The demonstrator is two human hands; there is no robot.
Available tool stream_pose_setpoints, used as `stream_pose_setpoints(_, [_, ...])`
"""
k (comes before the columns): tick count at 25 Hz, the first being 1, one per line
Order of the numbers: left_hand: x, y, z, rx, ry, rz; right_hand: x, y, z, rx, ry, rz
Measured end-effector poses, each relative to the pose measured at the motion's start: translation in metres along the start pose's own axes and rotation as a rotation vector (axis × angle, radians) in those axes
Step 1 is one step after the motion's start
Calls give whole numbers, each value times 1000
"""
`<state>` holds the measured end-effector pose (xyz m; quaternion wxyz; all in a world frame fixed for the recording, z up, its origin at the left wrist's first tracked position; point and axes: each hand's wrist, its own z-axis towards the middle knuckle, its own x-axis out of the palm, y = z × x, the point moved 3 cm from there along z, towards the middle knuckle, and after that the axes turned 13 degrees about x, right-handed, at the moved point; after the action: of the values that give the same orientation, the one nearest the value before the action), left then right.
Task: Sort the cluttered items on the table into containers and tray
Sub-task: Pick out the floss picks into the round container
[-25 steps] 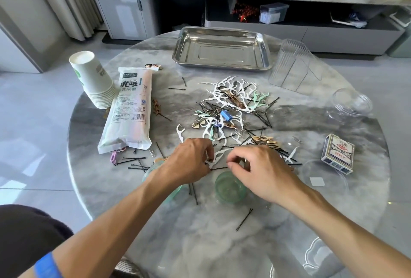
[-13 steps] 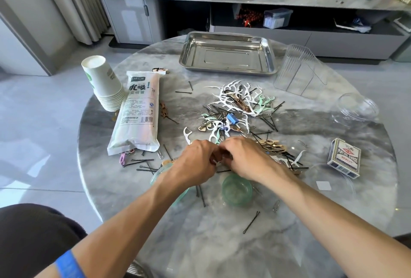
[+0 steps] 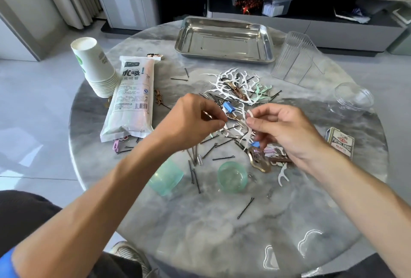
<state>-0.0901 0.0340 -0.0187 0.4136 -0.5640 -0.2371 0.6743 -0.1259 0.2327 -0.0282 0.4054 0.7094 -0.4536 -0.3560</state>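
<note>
Marble table, left hand and right hand each pinching white floss picks.

Grey marbled table, silver tray, green cup, white floss picks.

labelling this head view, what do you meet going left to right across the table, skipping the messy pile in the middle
stack of paper cups → bag of straws → left hand → right hand → box of playing cards
</note>
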Motion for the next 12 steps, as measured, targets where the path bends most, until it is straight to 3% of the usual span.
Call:
stream_pose_setpoints(6, [12, -8, -6, 6, 13, -132, -4, -18, -22, 93, 63, 119])
stream_pose_setpoints(12, [22, -14, -22, 20, -51, -302, 28, -24, -18, 9, 173, 85])
